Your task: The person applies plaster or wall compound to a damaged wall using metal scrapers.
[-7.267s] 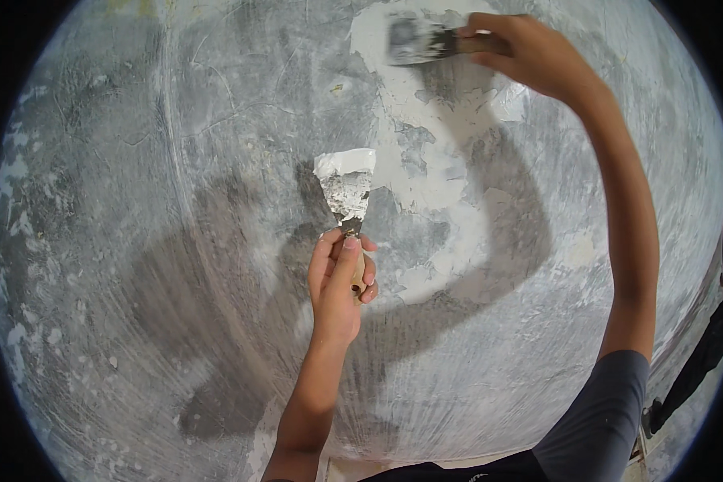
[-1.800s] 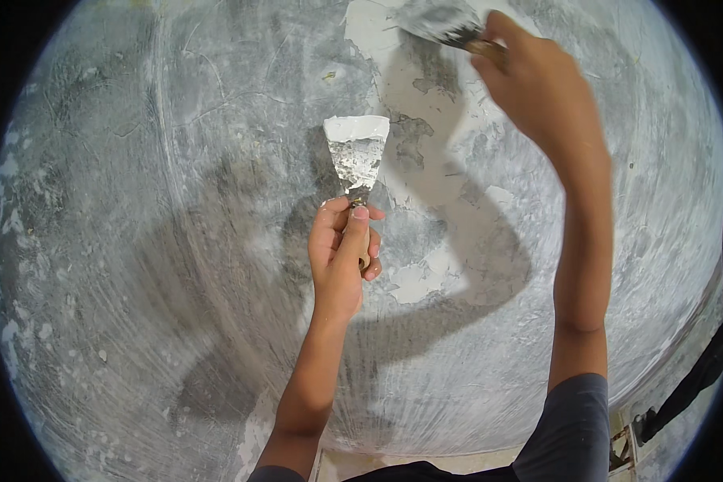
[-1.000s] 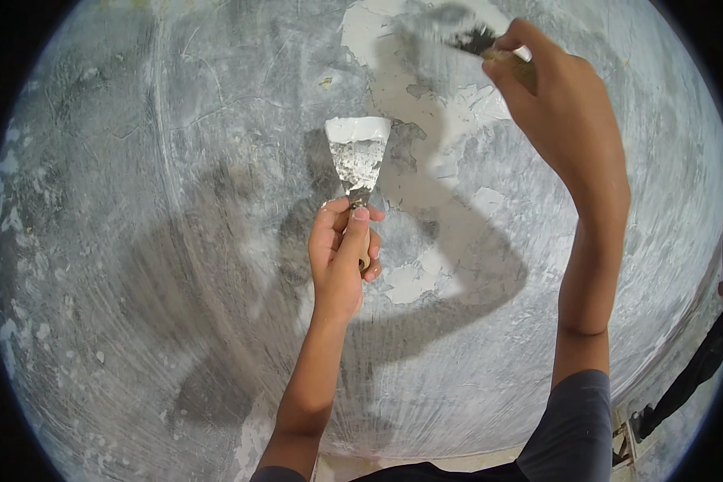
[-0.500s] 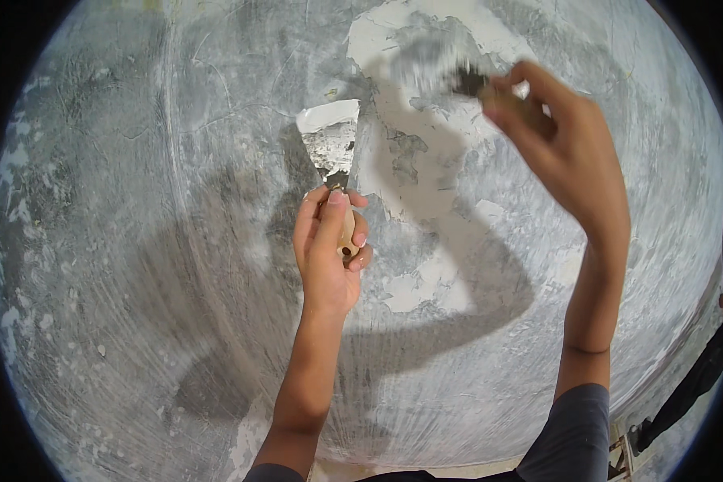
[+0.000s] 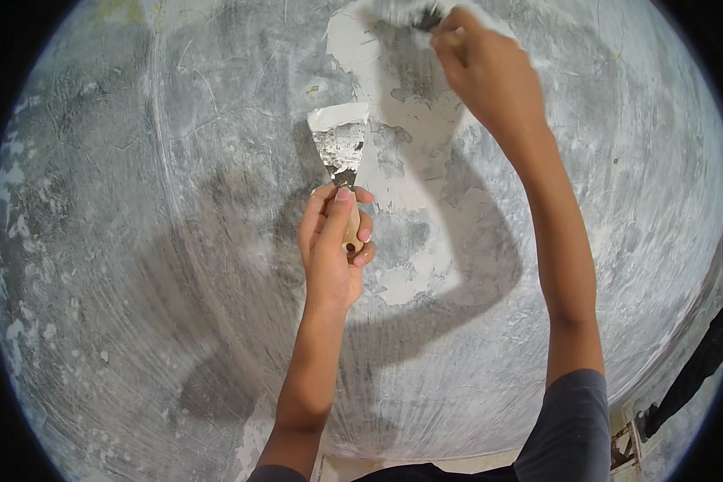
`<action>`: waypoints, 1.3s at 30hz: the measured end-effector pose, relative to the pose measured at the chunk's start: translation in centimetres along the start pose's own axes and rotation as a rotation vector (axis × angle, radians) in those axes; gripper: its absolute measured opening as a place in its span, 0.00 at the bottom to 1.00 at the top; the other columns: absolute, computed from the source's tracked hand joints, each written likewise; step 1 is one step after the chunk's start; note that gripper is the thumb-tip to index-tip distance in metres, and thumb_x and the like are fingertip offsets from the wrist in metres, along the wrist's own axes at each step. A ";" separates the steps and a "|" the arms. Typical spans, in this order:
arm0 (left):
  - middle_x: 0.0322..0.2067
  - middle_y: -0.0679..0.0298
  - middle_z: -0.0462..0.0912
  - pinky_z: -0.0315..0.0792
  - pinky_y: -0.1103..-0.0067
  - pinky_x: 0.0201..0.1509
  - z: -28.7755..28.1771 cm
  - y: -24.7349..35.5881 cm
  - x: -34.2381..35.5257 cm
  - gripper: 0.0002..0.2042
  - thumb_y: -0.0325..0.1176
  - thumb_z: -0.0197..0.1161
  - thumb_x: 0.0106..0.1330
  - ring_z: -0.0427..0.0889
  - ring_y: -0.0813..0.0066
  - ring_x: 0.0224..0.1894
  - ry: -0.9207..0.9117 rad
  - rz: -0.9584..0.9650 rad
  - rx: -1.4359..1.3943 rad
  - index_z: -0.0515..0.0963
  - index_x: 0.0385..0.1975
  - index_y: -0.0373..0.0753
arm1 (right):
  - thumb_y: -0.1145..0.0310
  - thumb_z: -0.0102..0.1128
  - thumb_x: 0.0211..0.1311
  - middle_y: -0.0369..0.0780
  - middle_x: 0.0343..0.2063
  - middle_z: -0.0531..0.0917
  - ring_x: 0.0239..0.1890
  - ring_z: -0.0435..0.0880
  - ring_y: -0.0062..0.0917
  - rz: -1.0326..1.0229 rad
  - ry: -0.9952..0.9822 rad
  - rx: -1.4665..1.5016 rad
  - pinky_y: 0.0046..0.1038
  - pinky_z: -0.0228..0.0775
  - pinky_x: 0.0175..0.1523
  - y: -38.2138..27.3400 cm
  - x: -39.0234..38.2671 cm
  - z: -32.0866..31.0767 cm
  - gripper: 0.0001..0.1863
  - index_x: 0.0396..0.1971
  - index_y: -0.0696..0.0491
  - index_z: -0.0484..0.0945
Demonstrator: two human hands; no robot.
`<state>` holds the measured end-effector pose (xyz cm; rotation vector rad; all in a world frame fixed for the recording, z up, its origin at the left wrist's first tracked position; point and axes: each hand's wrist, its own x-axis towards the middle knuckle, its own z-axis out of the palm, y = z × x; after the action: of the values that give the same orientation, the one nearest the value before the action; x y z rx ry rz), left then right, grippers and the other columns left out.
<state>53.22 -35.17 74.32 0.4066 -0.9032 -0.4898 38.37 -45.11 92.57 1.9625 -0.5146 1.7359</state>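
Note:
My left hand (image 5: 333, 233) grips the wooden handle of a putty knife (image 5: 341, 145), its blade pointing up with a band of white putty along the top edge. Dark smears and dried bits mark the rest of that blade. Higher up and to the right, my right hand (image 5: 490, 68) is closed round the wooden handle of a second scraper (image 5: 427, 18), whose dark blade is blurred by motion and lies close to the wall. Around it the grey wall (image 5: 241, 265) carries a patch of white putty (image 5: 349, 44), smeared unevenly.
Shadows of my arms fall across the wall. At the right edge a person in dark trousers (image 5: 699, 353) is partly visible. Near that person's foot, low on the right, stands a small frame (image 5: 625, 446), too cut off to identify.
My right hand has moved up and to the left with its scraper along the putty patch. My left hand and its putty knife have stayed nearly in place.

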 end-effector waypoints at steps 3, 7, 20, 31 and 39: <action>0.42 0.66 0.79 0.57 0.89 0.17 -0.4 -0.2 -0.5 0.09 0.37 0.55 0.78 0.68 0.87 0.27 -0.008 -0.025 -0.003 0.71 0.49 0.41 | 0.56 0.63 0.65 0.46 0.29 0.87 0.33 0.88 0.42 0.029 -0.033 -0.046 0.40 0.77 0.39 1.9 -0.3 1.0 0.13 0.42 0.49 0.79; 0.42 0.65 0.79 0.57 0.89 0.17 -1.7 0.4 -1.0 0.09 0.37 0.54 0.78 0.68 0.87 0.27 0.055 -0.017 0.040 0.71 0.49 0.40 | 0.57 0.62 0.65 0.48 0.29 0.87 0.34 0.88 0.44 0.153 -0.233 -0.078 0.41 0.78 0.40 -0.6 -0.7 -5.0 0.15 0.44 0.51 0.78; 0.42 0.65 0.79 0.57 0.89 0.16 -1.6 0.7 -2.2 0.08 0.37 0.55 0.77 0.68 0.87 0.26 0.044 -0.011 0.027 0.71 0.49 0.42 | 0.63 0.59 0.65 0.52 0.25 0.84 0.29 0.84 0.48 -0.025 0.040 0.038 0.45 0.74 0.38 -1.5 0.2 -4.1 0.12 0.41 0.56 0.75; 0.42 0.65 0.78 0.57 0.89 0.15 -0.5 -0.3 -3.5 0.08 0.36 0.55 0.77 0.68 0.87 0.26 0.032 -0.036 -0.052 0.71 0.48 0.40 | 0.57 0.61 0.65 0.54 0.25 0.84 0.32 0.85 0.51 -0.033 -0.281 -0.065 0.46 0.73 0.38 1.9 1.5 -4.9 0.16 0.39 0.55 0.74; 0.43 0.65 0.79 0.57 0.90 0.15 2.1 -1.8 -4.0 0.08 0.35 0.54 0.77 0.68 0.86 0.26 -0.037 -0.088 -0.075 0.72 0.50 0.40 | 0.64 0.58 0.62 0.55 0.28 0.85 0.36 0.87 0.48 -0.084 -0.175 -0.089 0.48 0.79 0.42 1.0 1.9 0.8 0.12 0.38 0.57 0.79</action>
<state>49.02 -34.67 71.98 0.3708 -0.9020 -0.6123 38.69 -46.31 94.50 2.0532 -0.5507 1.4735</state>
